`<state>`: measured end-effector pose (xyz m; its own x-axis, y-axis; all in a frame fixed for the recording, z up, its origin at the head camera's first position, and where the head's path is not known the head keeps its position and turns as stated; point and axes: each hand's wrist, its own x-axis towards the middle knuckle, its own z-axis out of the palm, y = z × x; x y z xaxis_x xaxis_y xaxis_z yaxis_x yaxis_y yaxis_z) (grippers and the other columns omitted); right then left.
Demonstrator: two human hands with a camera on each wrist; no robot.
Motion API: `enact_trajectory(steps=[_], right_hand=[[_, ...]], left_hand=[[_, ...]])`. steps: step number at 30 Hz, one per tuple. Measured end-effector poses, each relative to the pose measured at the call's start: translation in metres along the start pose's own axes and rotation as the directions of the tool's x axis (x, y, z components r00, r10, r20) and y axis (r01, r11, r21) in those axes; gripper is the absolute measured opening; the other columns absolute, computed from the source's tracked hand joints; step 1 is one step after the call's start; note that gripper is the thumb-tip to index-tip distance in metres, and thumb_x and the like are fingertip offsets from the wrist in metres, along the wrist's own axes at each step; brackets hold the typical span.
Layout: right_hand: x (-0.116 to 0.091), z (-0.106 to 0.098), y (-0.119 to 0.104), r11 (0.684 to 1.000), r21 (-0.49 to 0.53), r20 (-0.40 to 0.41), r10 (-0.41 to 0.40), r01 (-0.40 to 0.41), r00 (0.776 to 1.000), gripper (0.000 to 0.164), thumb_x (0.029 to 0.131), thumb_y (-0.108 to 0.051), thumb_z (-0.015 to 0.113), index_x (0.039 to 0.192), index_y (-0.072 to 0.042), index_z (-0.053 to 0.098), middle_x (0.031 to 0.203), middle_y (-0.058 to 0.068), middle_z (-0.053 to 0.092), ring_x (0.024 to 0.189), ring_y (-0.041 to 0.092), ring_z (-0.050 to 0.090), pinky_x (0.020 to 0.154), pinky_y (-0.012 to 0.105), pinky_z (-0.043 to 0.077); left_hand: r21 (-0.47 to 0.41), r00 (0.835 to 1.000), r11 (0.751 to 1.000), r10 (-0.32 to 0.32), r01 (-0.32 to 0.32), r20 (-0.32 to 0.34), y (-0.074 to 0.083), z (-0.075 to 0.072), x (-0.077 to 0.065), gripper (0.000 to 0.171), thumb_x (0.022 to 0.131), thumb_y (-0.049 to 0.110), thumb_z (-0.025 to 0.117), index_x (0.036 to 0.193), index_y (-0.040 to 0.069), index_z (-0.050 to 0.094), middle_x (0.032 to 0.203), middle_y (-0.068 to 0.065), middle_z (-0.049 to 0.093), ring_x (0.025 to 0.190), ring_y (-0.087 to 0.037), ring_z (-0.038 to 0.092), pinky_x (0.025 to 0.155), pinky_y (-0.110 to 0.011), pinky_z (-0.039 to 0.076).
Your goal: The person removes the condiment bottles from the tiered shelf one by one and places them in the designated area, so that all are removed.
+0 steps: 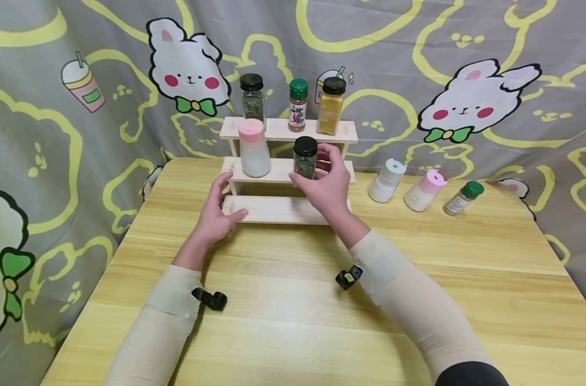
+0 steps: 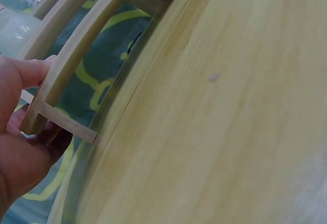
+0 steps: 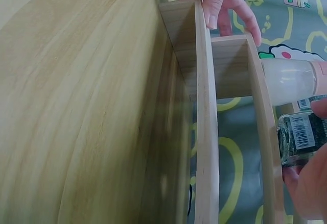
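Left hand (image 1: 212, 219) grips the rack (image 1: 278, 210), right hand (image 1: 332, 187) holds a black-capped jar (image 1: 304, 154); released too near the middle shelf's (image 1: 281, 168) edge, it could tip, though base contact is unclear.

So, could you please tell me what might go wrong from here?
The right hand holds a black-capped jar by the middle step, where a pink-capped bottle stands; a sideways bump might tip that bottle.
The left hand grips the rack at its lower left end; a tug could shift it and topple the yellow jar on the top step.
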<state>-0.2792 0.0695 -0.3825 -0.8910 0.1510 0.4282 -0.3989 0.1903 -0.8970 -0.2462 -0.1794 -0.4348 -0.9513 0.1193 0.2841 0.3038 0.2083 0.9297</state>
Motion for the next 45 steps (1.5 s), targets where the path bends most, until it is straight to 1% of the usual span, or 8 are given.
enact_trajectory(steps=[5,10,14,18,22,28,36,45], right_hand=[[-0.012,-0.007,-0.034,1.0,0.007,0.003,0.031,-0.031,1.0,0.06,0.069,0.007,0.085,0.121,0.005,0.055,0.112,0.021,0.059,0.102,0.032,0.059,0.087,0.045,0.055],[-0.018,-0.014,-0.037,0.999,-0.018,-0.007,0.033,-0.033,0.999,0.06,0.07,0.006,0.085,0.121,0.005,0.055,0.114,0.019,0.059,0.104,0.031,0.058,0.087,0.043,0.055],[-0.019,-0.018,-0.032,0.999,-0.016,-0.015,0.03,-0.03,0.999,0.061,0.069,0.007,0.086,0.121,0.005,0.054,0.115,0.018,0.059,0.103,0.031,0.058,0.086,0.043,0.055],[-0.017,-0.022,-0.011,1.0,-0.008,-0.018,0.024,-0.024,1.0,0.065,0.067,0.005,0.088,0.123,0.003,0.055,0.116,0.016,0.06,0.103,0.03,0.058,0.085,0.043,0.055],[-0.017,-0.029,0.009,1.0,-0.005,-0.02,0.031,-0.031,0.999,0.069,0.066,-0.001,0.092,0.124,-0.004,0.056,0.116,0.009,0.061,0.101,0.024,0.059,0.082,0.04,0.055],[-0.023,-0.042,0.013,0.998,0.037,-0.027,0.049,-0.048,0.998,0.068,0.065,-0.002,0.093,0.123,-0.009,0.058,0.115,0.004,0.06,0.101,0.021,0.057,0.083,0.036,0.056],[-0.027,-0.06,0.017,1.0,0.011,-0.04,0.016,-0.016,0.999,0.066,0.065,-0.003,0.093,0.121,-0.011,0.059,0.115,0.002,0.06,0.099,0.021,0.058,0.077,0.035,0.056],[-0.033,-0.079,0.019,0.999,0.008,-0.068,0.033,-0.033,0.997,0.066,0.064,-0.001,0.092,0.121,-0.009,0.06,0.114,0.004,0.061,0.099,0.023,0.058,0.076,0.029,0.055]], left_hand=[[-0.006,1.0,1.0,-0.007,0.007,-0.004,-0.001,0.001,0.0,0.084,0.08,-0.019,0.07,0.15,0.001,0.028,0.157,-0.02,0.027,0.143,-0.037,0.024,0.114,-0.054,0.021],[-0.004,1.0,1.0,-0.004,0.004,-0.003,-0.001,0.001,0.001,0.084,0.08,-0.018,0.07,0.15,0.001,0.028,0.157,-0.019,0.027,0.143,-0.037,0.023,0.115,-0.054,0.019],[-0.003,1.0,1.0,-0.008,0.008,-0.003,-0.001,0.001,0.001,0.084,0.08,-0.018,0.07,0.15,0.001,0.029,0.157,-0.018,0.027,0.143,-0.036,0.022,0.116,-0.053,0.018],[-0.005,1.0,1.0,-0.007,0.007,-0.002,-0.002,0.001,0.001,0.084,0.08,-0.018,0.07,0.15,0.001,0.029,0.157,-0.019,0.027,0.143,-0.037,0.023,0.114,-0.054,0.02],[-0.006,1.0,1.0,-0.013,0.013,0.001,-0.003,0.001,0.001,0.084,0.081,-0.018,0.07,0.151,0.002,0.028,0.157,-0.019,0.027,0.143,-0.037,0.024,0.114,-0.054,0.021],[-0.008,0.999,0.999,-0.034,0.034,0.003,-0.003,0.0,0.0,0.084,0.081,-0.017,0.07,0.151,0.004,0.028,0.157,-0.017,0.026,0.143,-0.036,0.025,0.114,-0.052,0.023],[-0.002,0.999,0.999,-0.037,0.037,0.01,-0.002,0.0,0.0,0.084,0.082,-0.017,0.069,0.152,0.005,0.028,0.157,-0.018,0.026,0.142,-0.037,0.026,0.113,-0.052,0.025],[0.004,1.0,1.0,-0.023,0.023,0.008,-0.001,-0.001,0.0,0.084,0.081,-0.017,0.069,0.151,0.003,0.028,0.156,-0.02,0.027,0.142,-0.038,0.027,0.113,-0.053,0.024]])
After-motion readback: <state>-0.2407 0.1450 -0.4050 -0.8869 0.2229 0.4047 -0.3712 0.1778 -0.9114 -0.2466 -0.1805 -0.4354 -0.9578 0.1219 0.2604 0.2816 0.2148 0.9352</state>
